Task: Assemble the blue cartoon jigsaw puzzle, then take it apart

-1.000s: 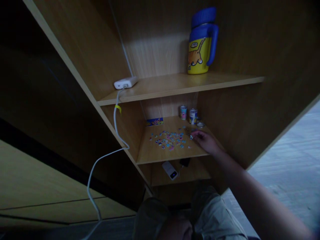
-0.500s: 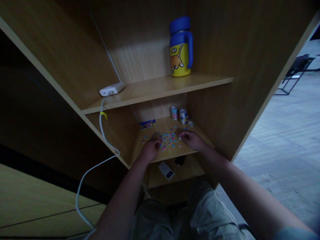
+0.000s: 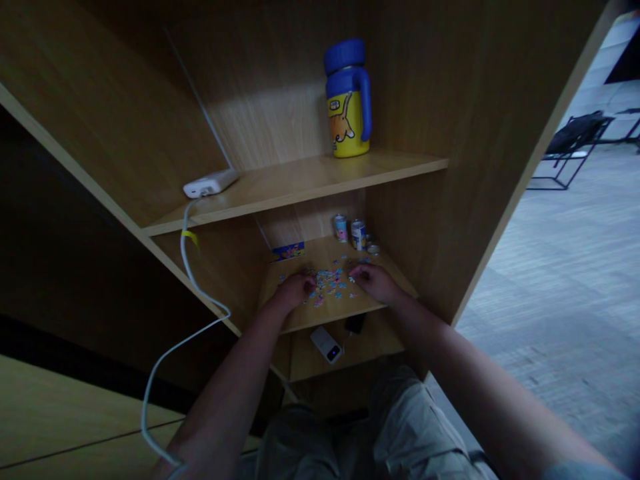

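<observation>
Small colourful jigsaw pieces (image 3: 327,280) lie scattered over the lower shelf (image 3: 345,308). At the left edge of the spread is my left hand (image 3: 297,289), its fingers curled together near the pieces; whatever they hold is hidden. On the right side my right hand (image 3: 374,281) pinches a small pale jigsaw piece (image 3: 352,279) between thumb and fingers. A flat colourful picture card (image 3: 288,251) lies at the back left of this shelf. Two small printed cans (image 3: 341,228) stand at its back right, with round metal lids (image 3: 373,249) beside them.
On the shelf above stand a blue and yellow handled bottle (image 3: 349,100) and a white power adapter (image 3: 211,183). From it a white cable (image 3: 197,283) hangs down at the left. Below, a device with a lit spot (image 3: 326,344) lies beside a dark object (image 3: 355,323).
The camera view has shifted slightly, moving the shelves left in the picture. My left hand has moved a little farther in over the shelf; my right hand stays pinched at the right.
</observation>
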